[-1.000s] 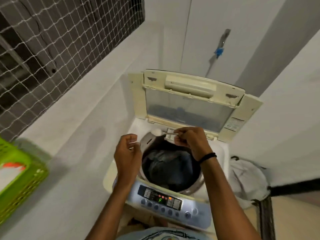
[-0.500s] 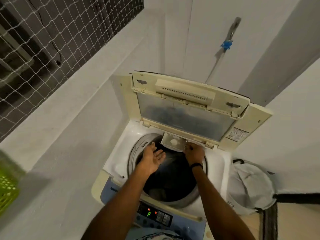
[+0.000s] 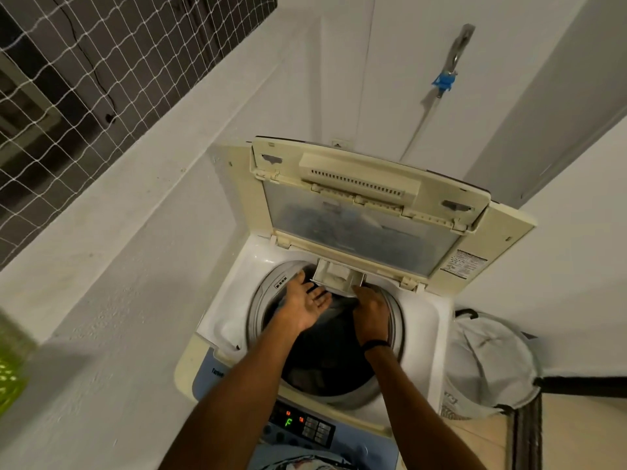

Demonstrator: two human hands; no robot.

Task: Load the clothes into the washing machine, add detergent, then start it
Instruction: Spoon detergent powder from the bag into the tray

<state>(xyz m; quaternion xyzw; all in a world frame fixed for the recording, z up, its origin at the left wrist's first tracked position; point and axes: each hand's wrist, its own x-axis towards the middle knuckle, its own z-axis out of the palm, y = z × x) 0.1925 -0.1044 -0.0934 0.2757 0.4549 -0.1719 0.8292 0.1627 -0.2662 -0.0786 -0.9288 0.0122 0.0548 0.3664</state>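
Note:
The top-loading washing machine [image 3: 230,320] stands with its lid [image 3: 356,225] raised against the wall. Dark clothes [image 3: 325,361] lie in the drum. At the back rim of the drum the small detergent drawer [image 3: 334,274] is pulled out, with white powder in it. My left hand [image 3: 305,305] hovers palm up over the drum's left side, fingers straight, just left of the drawer and holding nothing. My right hand [image 3: 371,315] has its fingers curled against the drawer's front edge. On the control panel [image 3: 302,425] a green "F" and red lights glow.
A white laundry bag [image 3: 488,364] stands on the floor right of the machine. A green basket [image 3: 13,364] sits on the ledge at far left, below a netted window [image 3: 84,79]. A tap with a blue fitting [image 3: 444,81] hangs on the wall behind the lid.
A second ago both hands pinched a small sachet above the drum. They have since dropped to the drum's back rim, the drawer stands out with powder, and the left hand is empty.

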